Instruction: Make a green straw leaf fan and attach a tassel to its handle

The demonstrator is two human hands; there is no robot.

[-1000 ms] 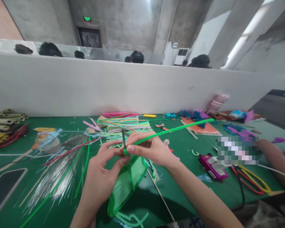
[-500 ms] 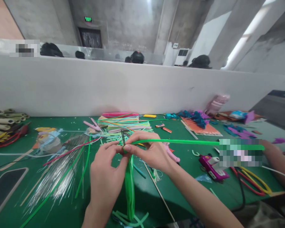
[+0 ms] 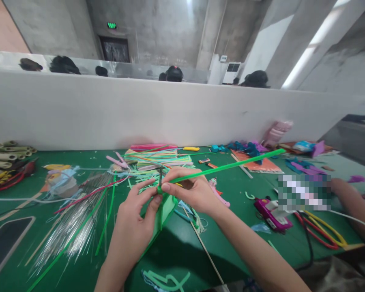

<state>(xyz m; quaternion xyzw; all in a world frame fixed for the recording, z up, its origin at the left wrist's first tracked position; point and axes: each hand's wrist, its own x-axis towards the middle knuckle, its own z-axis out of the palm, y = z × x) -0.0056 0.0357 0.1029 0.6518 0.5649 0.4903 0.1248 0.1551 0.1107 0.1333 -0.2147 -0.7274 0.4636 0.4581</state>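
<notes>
My left hand (image 3: 134, 223) and my right hand (image 3: 190, 190) meet over the green table (image 3: 237, 235), both pinching the top of a green mesh leaf shape (image 3: 164, 211) that hangs below my fingers. A thin dark wire stem (image 3: 160, 176) sticks up from the pinch. My right hand also grips a long green pipe cleaner (image 3: 231, 164) that slants up to the right from that same spot. Its near end seems wound round the stem. Both hands are closed.
A pile of coloured strips (image 3: 158, 160) lies behind my hands and a bundle of silver wires (image 3: 69, 223) to the left. A purple glue gun (image 3: 272, 215), red and yellow loops (image 3: 322, 231) and another person's forearm (image 3: 355, 207) are at the right. A white partition (image 3: 170, 113) backs the table.
The long pipe cleaner swung down to level and then back up to a slant. The green mesh piece turned edge-on and now shows partly broadside, held higher. Both hands stayed pinched together.
</notes>
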